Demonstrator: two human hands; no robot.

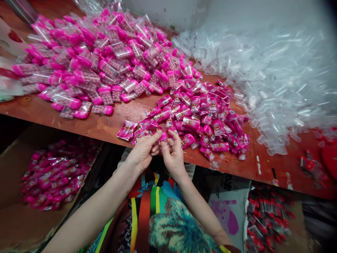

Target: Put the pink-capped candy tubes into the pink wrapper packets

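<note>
Both hands meet at the table's front edge, with a pink cap (163,136) showing between the fingertips. My left hand (142,151) pinches it from one side, while the curled fingers of my right hand (172,154) close on it from the other. Whatever is below the cap is hidden by the fingers. Just beyond the hands lie flat pink printed wrappers (127,130). A heap of pink wrapped packets (200,109) spreads to the right of them. Farther back on the left is a large pile of clear, pink-capped containers (105,63) filled with small pale pink balls.
Clear plastic tubes (276,80) cover the table's right side against the wall. The reddish table (89,123) has its front edge near me. A cardboard box (15,214) of pink packets stands low left; another box (297,221) with red-capped items is low right.
</note>
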